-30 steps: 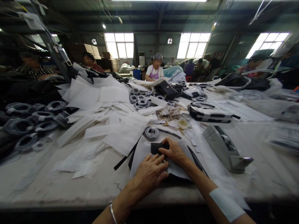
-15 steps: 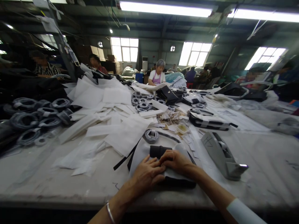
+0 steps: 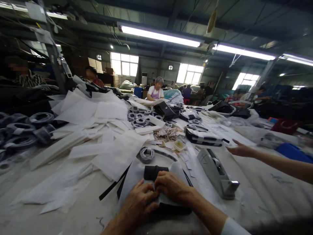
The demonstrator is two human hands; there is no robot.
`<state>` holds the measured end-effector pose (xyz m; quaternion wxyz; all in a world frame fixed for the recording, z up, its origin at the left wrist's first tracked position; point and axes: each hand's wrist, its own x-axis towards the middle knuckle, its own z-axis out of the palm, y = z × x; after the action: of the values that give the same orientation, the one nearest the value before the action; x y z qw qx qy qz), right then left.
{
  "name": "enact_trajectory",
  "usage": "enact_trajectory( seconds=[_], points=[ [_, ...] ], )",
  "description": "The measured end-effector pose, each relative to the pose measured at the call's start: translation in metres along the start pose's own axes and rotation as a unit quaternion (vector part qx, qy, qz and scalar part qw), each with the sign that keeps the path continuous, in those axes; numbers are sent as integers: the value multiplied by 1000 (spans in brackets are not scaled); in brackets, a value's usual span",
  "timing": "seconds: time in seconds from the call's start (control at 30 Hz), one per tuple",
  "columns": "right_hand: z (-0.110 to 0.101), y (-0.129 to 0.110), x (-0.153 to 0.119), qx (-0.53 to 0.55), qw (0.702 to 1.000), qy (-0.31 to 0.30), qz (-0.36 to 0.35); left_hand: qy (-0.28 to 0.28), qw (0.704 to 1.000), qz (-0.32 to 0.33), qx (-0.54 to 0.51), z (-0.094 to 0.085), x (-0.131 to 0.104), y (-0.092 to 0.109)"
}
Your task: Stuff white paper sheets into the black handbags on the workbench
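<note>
In front of me lies a black handbag (image 3: pixel 174 209), mostly covered by a white foam sheet (image 3: pixel 130 182). A black padded piece (image 3: pixel 152 172) shows at its middle. My left hand (image 3: pixel 140 199) rests on the sheet with its fingers laid out over it. Beside it, my right hand (image 3: pixel 172 186) has its fingers bent and pinched together just below the black piece. Whatever is between those fingertips is hidden. A wrapped grey coil (image 3: pixel 146 154) sits at the bag's far end, and a black strap (image 3: pixel 107 191) sticks out to the left.
To the right stands a grey tape dispenser (image 3: pixel 216 174). Another person's hand (image 3: pixel 241 149) reaches in near a partly wrapped black bag (image 3: pixel 204 136). White foam sheets (image 3: pixel 117 153) pile up on the left, beside several wrapped coils (image 3: pixel 22 125). A person (image 3: pixel 156 91) works across the table.
The view has turned right and tilted up a little. Another person's arm has come in from the right. My hands stay at nearly the same spot on the bag.
</note>
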<state>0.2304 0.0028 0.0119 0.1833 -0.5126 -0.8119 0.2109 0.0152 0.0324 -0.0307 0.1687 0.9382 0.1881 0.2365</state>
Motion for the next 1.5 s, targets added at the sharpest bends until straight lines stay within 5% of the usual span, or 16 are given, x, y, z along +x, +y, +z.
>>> enact_trajectory(
  seconds=[0.4, 0.7, 0.83, 1.0, 1.13, 1.3, 1.5],
  points=[
    [13, 20, -6, 90, 996, 19, -16, -91, 995, -46, 10, -10, 7, 11],
    [11, 7, -6, 47, 999, 13, -6, -160, 984, -74, -11, -25, 14, 18],
    [7, -4, -3, -6, 998, 22, 59, -152, 986, -64, -3, -24, 14, 19],
    [-18, -22, -10, 36, 993, -38, 109, -121, 992, -37, 1, -26, 11, 21],
    [-11, -32, -37, -72, 995, -43, 61, -115, 993, -21, 14, -24, 10, 19],
    [23, -25, -61, -274, 961, 49, -11, -97, 989, 26, 105, -18, 4, 16],
    [20, -8, -67, -319, 943, 77, -55, -27, 971, 56, 229, -14, -30, 1]
  ],
)
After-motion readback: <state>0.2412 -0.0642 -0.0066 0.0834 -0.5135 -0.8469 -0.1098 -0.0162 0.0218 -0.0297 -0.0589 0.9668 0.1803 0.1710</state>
